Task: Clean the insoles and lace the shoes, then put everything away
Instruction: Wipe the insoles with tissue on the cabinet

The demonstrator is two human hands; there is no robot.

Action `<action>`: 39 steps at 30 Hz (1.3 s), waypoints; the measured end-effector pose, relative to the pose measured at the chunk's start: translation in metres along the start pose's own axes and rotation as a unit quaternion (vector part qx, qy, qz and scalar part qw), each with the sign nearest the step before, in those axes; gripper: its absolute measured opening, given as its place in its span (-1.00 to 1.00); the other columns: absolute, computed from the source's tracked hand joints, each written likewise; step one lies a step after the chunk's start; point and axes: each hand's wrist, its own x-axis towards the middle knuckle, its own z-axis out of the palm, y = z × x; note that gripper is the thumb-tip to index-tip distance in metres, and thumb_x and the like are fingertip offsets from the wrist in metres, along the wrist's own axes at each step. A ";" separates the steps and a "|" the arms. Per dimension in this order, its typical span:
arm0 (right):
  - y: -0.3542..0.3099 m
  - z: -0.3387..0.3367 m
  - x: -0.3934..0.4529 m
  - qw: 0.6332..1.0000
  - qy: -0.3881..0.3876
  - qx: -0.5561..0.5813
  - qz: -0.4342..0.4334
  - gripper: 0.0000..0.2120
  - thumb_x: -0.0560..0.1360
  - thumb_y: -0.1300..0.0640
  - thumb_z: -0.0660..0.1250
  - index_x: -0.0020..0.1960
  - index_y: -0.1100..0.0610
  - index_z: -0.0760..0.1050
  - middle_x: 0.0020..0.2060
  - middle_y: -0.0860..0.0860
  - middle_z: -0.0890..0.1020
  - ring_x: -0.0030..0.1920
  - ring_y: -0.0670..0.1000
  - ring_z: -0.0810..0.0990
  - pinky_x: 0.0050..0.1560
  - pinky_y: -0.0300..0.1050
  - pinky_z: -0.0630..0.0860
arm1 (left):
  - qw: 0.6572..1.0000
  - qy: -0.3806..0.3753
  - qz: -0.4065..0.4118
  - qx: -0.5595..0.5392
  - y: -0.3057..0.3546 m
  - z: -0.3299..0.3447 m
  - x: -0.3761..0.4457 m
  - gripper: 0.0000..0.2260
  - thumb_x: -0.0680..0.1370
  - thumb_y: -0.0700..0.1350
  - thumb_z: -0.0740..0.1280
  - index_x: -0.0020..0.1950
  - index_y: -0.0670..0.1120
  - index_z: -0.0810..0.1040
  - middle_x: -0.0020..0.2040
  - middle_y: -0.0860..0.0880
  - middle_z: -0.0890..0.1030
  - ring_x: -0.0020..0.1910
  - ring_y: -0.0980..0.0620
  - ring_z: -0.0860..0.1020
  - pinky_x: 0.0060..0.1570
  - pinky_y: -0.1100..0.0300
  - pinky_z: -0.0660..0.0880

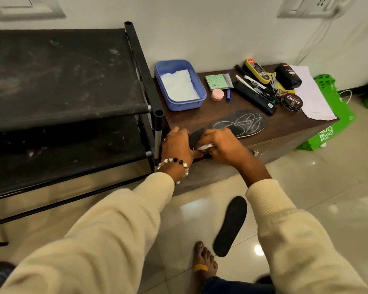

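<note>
A black insole (240,124) with a white scribbled logo lies on the low brown table (285,132). My left hand (175,145) grips its heel end at the table's front left corner. My right hand (219,146) holds a crumpled white wipe (203,147) against the same heel end. A second black insole (231,225) lies on the glossy floor tiles below, beside my bare foot (204,264). A blue tub (197,81) at the table's back left holds white wipes (179,85).
A black shoe rack (62,77) stands left of the table. Shoe-care items crowd the table's back right: a Cherry polish tin (292,102), a black brush (254,95), markers, a pink jar (217,95), a green packet (218,81). A green bag (331,115) leans at the right.
</note>
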 end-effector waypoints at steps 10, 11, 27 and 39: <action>0.025 -0.023 -0.014 0.958 0.125 0.122 0.227 -0.84 0.48 0.27 0.35 0.00 0.12 0.66 -0.10 0.05 0.67 -0.05 0.01 0.57 -0.04 -0.18 0.41 | 0.994 -0.041 0.002 0.102 0.008 -0.002 0.000 -0.39 0.36 0.14 0.50 0.32 -0.05 0.42 0.30 -0.10 0.38 0.20 -0.19 0.48 0.11 -0.08 0.51; 0.023 -0.020 -0.011 0.954 0.152 0.117 0.232 -0.85 0.49 0.26 0.35 -0.01 0.13 0.66 -0.10 0.07 0.67 -0.04 0.04 0.57 -0.04 -0.16 0.41 | 0.994 -0.041 0.000 0.101 0.008 -0.003 0.000 -0.37 0.36 0.16 0.50 0.33 -0.03 0.41 0.31 -0.10 0.36 0.21 -0.19 0.47 0.12 -0.08 0.51; 0.025 0.009 -0.019 0.993 0.037 -0.075 0.083 -0.66 0.47 0.35 0.28 0.20 0.15 0.58 0.14 0.17 0.57 0.18 0.17 0.47 0.12 -0.09 0.34 | 0.994 -0.041 0.030 0.098 0.004 0.000 0.005 -0.47 0.37 0.15 0.50 0.27 -0.03 0.53 0.20 -0.03 0.39 0.12 -0.15 0.50 0.13 -0.10 0.49; 0.012 0.021 -0.020 0.996 0.078 -0.037 0.022 -0.73 0.34 0.33 0.28 -0.04 0.22 0.67 -0.17 0.22 0.63 -0.14 0.25 0.59 -0.17 -0.07 0.45 | 0.994 -0.038 0.029 0.096 0.004 0.003 0.006 -0.51 0.37 0.15 0.50 0.20 -0.06 0.56 0.15 -0.04 0.39 0.05 -0.16 0.52 0.07 -0.10 0.50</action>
